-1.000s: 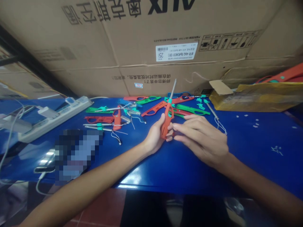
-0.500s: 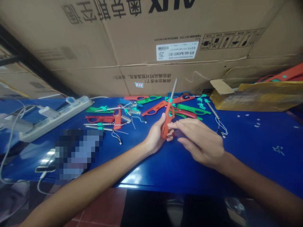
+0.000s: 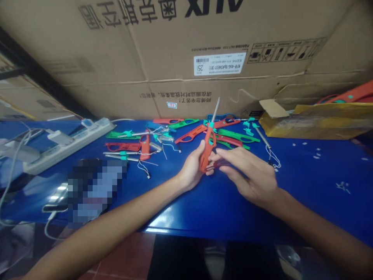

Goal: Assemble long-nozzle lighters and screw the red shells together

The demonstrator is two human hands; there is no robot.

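My left hand [image 3: 194,167] is wrapped round an orange stick lighter [image 3: 207,149], its metal tube pointing up and away, with a green collar at the tube's base. The thumb lies along the near side of the lighter. Close on the right, my right hand [image 3: 250,171] has thumb and fingers bent round what looks like a small screwdriver [image 3: 218,164] with a dark reddish handle. Its thin shaft reaches the lower end of the lighter; the exact contact is too small to see. Behind lie several red, orange and green lighter shells [image 3: 190,133] and metal tubes with wires [image 3: 262,136].
A white power strip [image 3: 70,146] with plugs lies left on the blue table [image 3: 305,194]. Nearer is a pixelated patch beside a cabled device [image 3: 56,202]. A large carton [image 3: 163,54] stands behind. A small taped box [image 3: 323,120] holding orange lighters sits back right.
The fingers of my right hand have shifted slightly and spread a little around the screwdriver handle. My left hand keeps the lighter in almost the same place, tilted marginally more to the right.
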